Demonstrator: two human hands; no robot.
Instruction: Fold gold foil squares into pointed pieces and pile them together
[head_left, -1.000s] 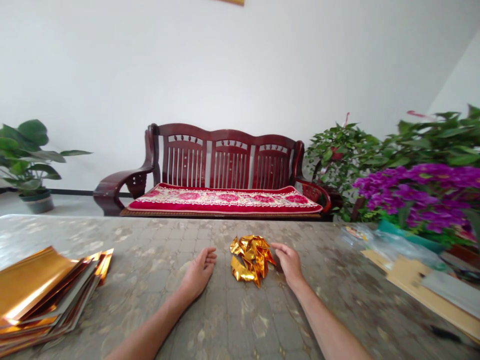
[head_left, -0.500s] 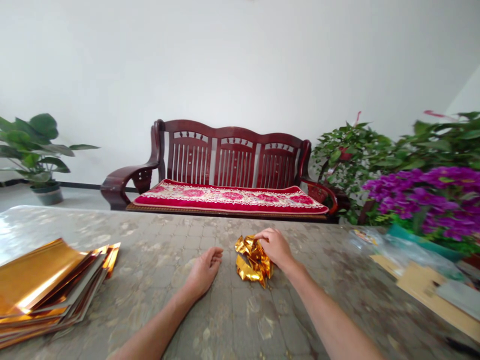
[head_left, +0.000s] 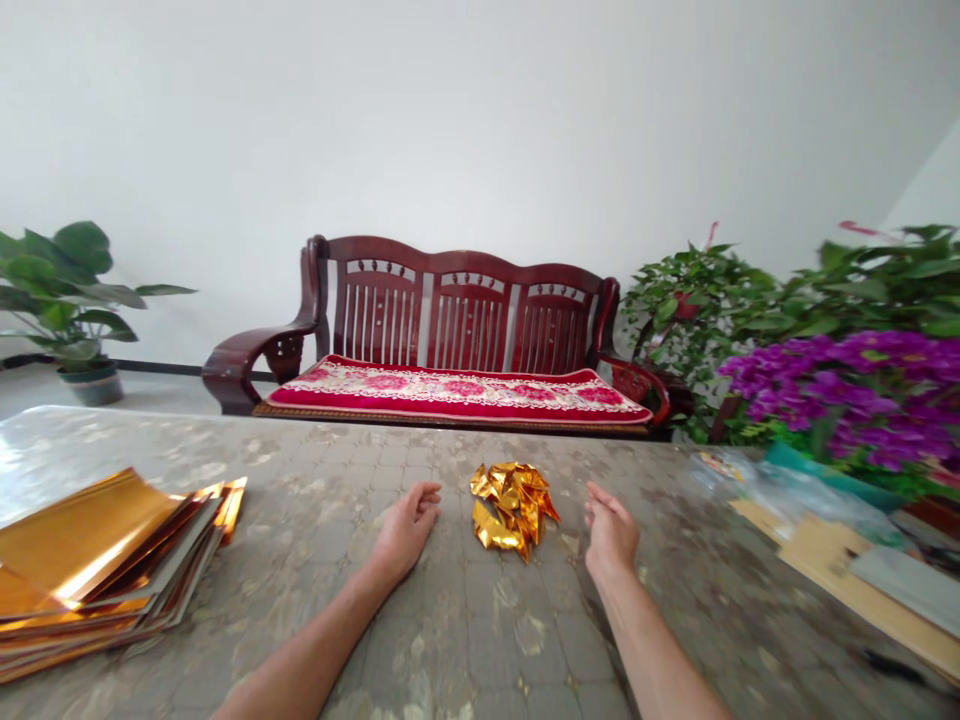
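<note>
A small heap of folded shiny gold foil paper [head_left: 514, 508] lies on the patterned tabletop, between my two hands and touched by neither. To the left of it, my left hand [head_left: 409, 530] rests on its side on the table, fingers loosely bent and nothing held. On the other side, my right hand [head_left: 611, 528] stands apart from the foil, its fingers loosely curved with the index finger pointing forward. No object shows in it.
At the left lies a stack of gold foil sheets [head_left: 82, 540]. On the right are clear plastic bags [head_left: 795, 495], brown cardboard [head_left: 817, 545], a dark pen-like item [head_left: 892, 665] and purple flowers [head_left: 862, 390]. A wooden bench [head_left: 465, 310] stands beyond the table [head_left: 300, 600].
My right hand has let go of the foil heap and moved right, away from it. The heap's right side reaches out slightly further. My left hand stays almost in place.
</note>
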